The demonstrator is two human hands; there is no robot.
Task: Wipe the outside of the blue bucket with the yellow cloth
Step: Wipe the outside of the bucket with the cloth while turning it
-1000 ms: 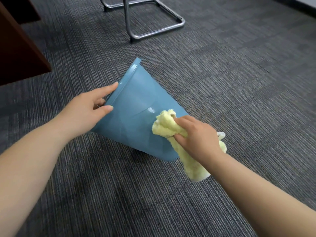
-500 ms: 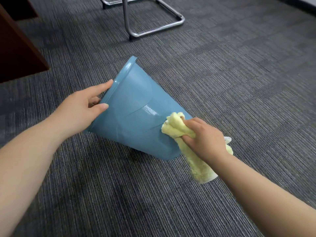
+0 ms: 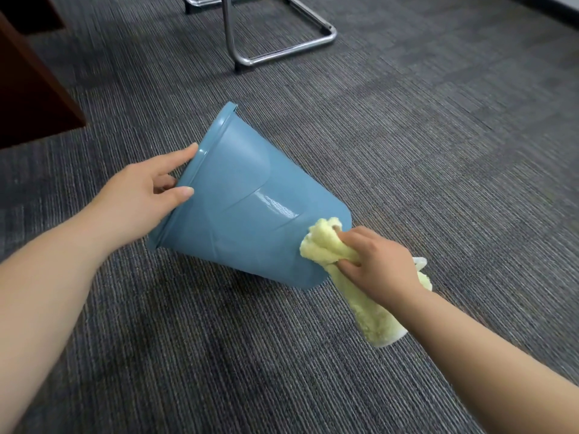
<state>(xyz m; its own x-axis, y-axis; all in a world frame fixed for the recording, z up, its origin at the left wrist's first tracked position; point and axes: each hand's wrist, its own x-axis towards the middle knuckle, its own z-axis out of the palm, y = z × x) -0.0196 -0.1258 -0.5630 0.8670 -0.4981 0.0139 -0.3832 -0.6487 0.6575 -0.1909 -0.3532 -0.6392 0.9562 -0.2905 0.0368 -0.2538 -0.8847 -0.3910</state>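
Note:
The blue bucket [image 3: 247, 208] is tipped on its side over the grey carpet, rim toward the upper left, base toward the lower right. My left hand [image 3: 141, 198] grips the rim, thumb on the outer wall and fingers going inside. My right hand [image 3: 379, 264] holds the bunched yellow cloth [image 3: 326, 249] and presses it against the bucket's outer wall near the base. A loose tail of the cloth hangs down below my wrist. The bucket's inside is hidden.
A chrome chair frame [image 3: 282, 42] stands on the carpet at the top centre. A dark reddish-brown piece of furniture [image 3: 28, 89] fills the upper left corner. Grey striped carpet [image 3: 438, 151] lies all around.
My right hand has slid the cloth down the bucket wall toward the base. The left hand has kept its hold on the rim, and the bucket has tilted slightly.

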